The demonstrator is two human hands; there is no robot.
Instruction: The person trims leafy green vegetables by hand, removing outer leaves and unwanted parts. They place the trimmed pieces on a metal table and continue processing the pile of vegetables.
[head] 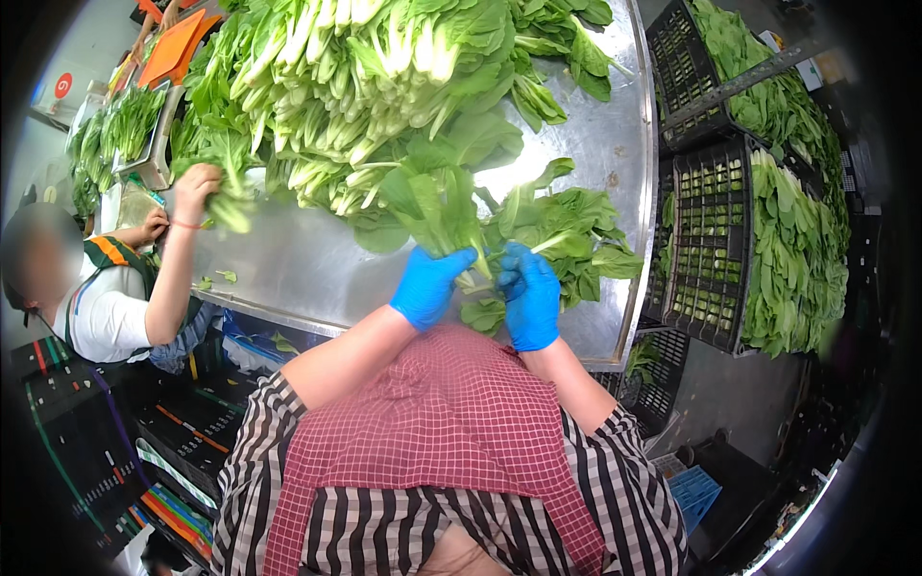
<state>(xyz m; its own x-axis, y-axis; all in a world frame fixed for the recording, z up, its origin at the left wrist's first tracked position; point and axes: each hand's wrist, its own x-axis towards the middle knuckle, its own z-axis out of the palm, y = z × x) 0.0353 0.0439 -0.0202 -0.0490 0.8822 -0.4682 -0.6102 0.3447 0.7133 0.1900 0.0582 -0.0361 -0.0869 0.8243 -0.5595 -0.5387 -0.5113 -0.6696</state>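
Observation:
My left hand (pixel 430 282), in a blue glove, grips a bunch of leafy greens (pixel 432 205) by its stems, the leaves pointing away from me. My right hand (pixel 529 295), gloved the same, is close beside the stem ends with its fingers bent; whether it pinches a stem is hard to see. Loose leaves (pixel 576 216) are heaped just beyond and to the right of it. One small leaf (pixel 484 315) lies between my wrists on the steel table (pixel 302 266). Past my hands rises a large pile of pale-stemmed greens (pixel 346 93).
To the left a co-worker's hand (pixel 196 189) holds another bunch (pixel 230 191) above the table. Beyond are an orange panel (pixel 173 47) and a scale-like metal stand (pixel 155 140) bearing greens. On the right stand black crates (pixel 709 237) packed with greens. Black crates (pixel 79 432) are also stacked lower left.

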